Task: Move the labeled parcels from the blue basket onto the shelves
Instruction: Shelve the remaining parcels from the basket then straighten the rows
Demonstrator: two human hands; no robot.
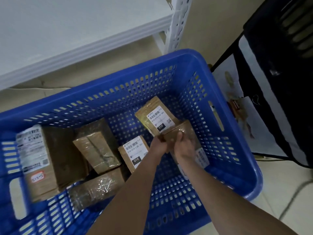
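One blue basket (220, 92) holds six cardboard parcels (100, 150), as far as I can count. Four show white labels (33, 150), two of those marked 010; two show only tape. Two hands: left hand (158, 145), right hand (183, 146). One white shelf (67, 39), one dark bag (279, 82).

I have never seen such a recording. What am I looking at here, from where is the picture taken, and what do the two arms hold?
There is no machine here. A person wears one camera on the head, so you look forward and down along their own bare arms. The left hand and the right hand both grip one brown taped parcel inside the blue basket. More parcels lie in the basket: a parcel labelled 010 just beyond the hands, a second labelled parcel to their left, and a large box at the far left. A white shelf is beyond the basket.
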